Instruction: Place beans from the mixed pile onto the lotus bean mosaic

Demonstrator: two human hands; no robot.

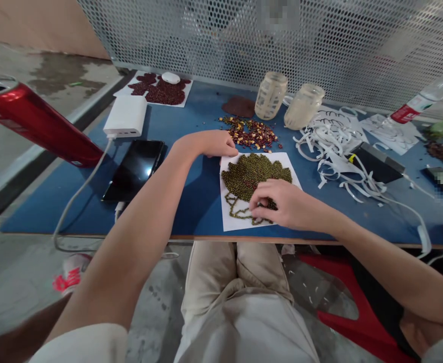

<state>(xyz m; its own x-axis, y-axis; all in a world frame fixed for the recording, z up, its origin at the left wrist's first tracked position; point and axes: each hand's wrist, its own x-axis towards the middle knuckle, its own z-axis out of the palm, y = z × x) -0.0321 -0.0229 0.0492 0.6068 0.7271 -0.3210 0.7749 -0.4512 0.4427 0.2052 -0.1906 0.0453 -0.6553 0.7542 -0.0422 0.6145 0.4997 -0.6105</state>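
A white sheet of paper (233, 223) lies near the table's front edge, covered in green mung beans (249, 174) set close together in a scalloped shape. Below them, thin lines of beans form loops on the bare paper. My left hand (218, 143) is at the sheet's upper left corner, its fingers curled and partly hidden. Over the lower right of the beans, my right hand (283, 201) has thumb and fingers bent together in a pinch; anything between the fingertips is too small to make out. Loose mixed beans (249, 133) lie just behind the sheet.
Two jars (271, 96) stand behind the loose beans. White strips (329, 138) tangle at right. At left are a red can (36, 118), a white power bank (126, 117), a phone (134, 169) and a sheet of red beans (164, 93). A metal mesh (206, 35) borders the back.
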